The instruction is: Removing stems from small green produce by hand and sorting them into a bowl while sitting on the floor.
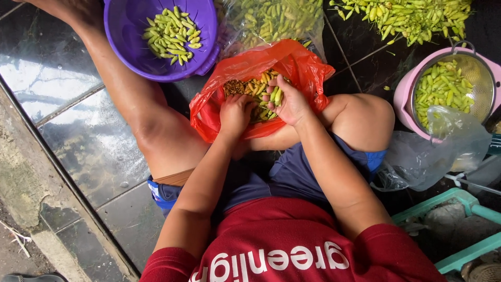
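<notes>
I sit on a dark tiled floor with a red plastic bag (302,65) open between my legs. It holds yellow-green chili peppers (257,86) and a clump of brown stems. My left hand (235,112) is curled inside the bag's mouth, fingers closed among the peppers. My right hand (289,102) holds a small bunch of green peppers (276,95) just above the bag.
A purple bowl (125,31) with green peppers stands beyond my left knee. A clear bag of peppers (271,18) lies behind the red one. Loose peppers (412,15) lie far right, near a pink colander (404,94), a clear plastic bag (443,141) and a teal crate (464,203).
</notes>
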